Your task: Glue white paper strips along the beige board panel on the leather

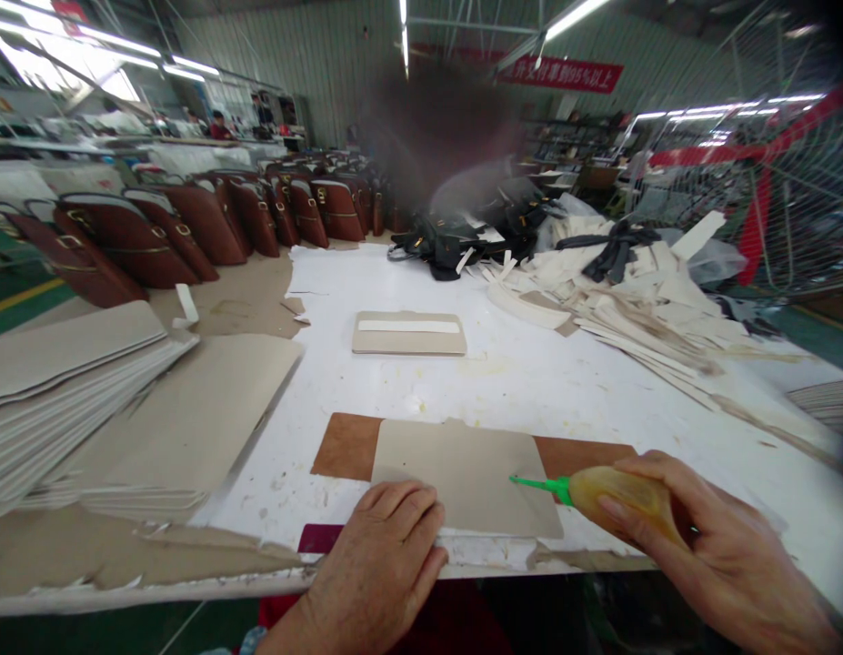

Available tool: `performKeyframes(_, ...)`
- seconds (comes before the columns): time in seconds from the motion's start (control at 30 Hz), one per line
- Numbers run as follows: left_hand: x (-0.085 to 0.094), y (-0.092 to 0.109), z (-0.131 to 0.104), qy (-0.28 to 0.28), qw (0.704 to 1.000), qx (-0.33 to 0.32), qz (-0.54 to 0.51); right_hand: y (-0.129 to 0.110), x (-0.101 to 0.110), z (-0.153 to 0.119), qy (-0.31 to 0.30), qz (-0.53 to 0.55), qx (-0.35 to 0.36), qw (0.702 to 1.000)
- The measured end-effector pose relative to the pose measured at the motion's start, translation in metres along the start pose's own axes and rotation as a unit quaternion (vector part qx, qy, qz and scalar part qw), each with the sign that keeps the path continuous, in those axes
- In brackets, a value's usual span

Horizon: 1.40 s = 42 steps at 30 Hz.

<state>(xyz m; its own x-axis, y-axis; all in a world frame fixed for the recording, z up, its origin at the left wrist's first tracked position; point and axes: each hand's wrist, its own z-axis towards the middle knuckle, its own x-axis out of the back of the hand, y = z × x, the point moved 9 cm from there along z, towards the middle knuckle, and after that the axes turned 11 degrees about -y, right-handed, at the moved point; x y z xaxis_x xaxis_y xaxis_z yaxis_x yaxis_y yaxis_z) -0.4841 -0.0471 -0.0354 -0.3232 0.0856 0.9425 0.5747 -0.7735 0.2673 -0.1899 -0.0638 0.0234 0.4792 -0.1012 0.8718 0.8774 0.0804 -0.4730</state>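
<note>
My right hand (697, 537) is closed around a yellowish squeeze glue bottle (618, 496) with a green nozzle. The nozzle's tip is over the right part of a beige panel (468, 473); whether it touches cannot be made out. Flat on that panel's lower left edge lies my left hand (386, 550), its fingers stretched out and holding nothing. Brown leather pieces (346, 446) stick out from under the panel on both sides. A dark red strip (318, 538) lies by my left wrist. Farther back is a small stack of beige panels (407, 341) topped by a white strip.
Large beige sheets (86, 409) are stacked on the left. Rows of brown bags (131, 241) stand behind them. At the back are black bags (476, 227). Scraps and strips (618, 291) pile up on the right of the white table (530, 391).
</note>
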Motion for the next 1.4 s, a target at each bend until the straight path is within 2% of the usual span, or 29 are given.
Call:
performKeyframes(0.1,-0.002,0.0,0.0,0.003,1.0,-0.007,-0.001,-0.01,0.002,0.006,0.002,-0.025,0.072,0.997)
performKeyframes(0.23,-0.004,0.0,0.001,0.0,1.0,-0.008,-0.001,-0.016,0.006,0.008,0.019,-0.054,0.101,0.993)
performKeyframes(0.37,-0.002,-0.001,0.002,-0.001,1.0,-0.006,-0.005,-0.008,0.008,0.006,0.021,-0.063,0.079,0.995)
performKeyframes(0.6,-0.001,0.0,0.001,-0.001,1.0,-0.008,-0.009,0.011,0.01,0.007,-0.013,-0.055,0.023,0.998)
performKeyframes(0.77,-0.002,0.0,0.002,-0.004,1.0,-0.006,-0.012,0.007,0.006,0.008,-0.022,-0.035,0.017,0.999)
performKeyframes(0.9,0.002,0.001,0.001,-0.002,1.0,-0.007,-0.011,-0.01,0.0,0.011,-0.03,-0.015,0.032,0.999)
performKeyframes(1.03,0.003,0.001,0.001,0.002,1.0,-0.007,-0.008,-0.022,0.002,0.011,0.001,-0.018,0.032,0.999)
performKeyframes(1.2,0.002,0.002,0.002,0.0,1.0,-0.008,-0.004,-0.02,0.004,0.011,0.004,-0.041,0.032,0.999)
performKeyframes(1.4,0.001,0.001,0.002,-0.001,1.0,-0.008,-0.005,0.002,0.007,0.013,-0.027,-0.063,0.024,0.997)
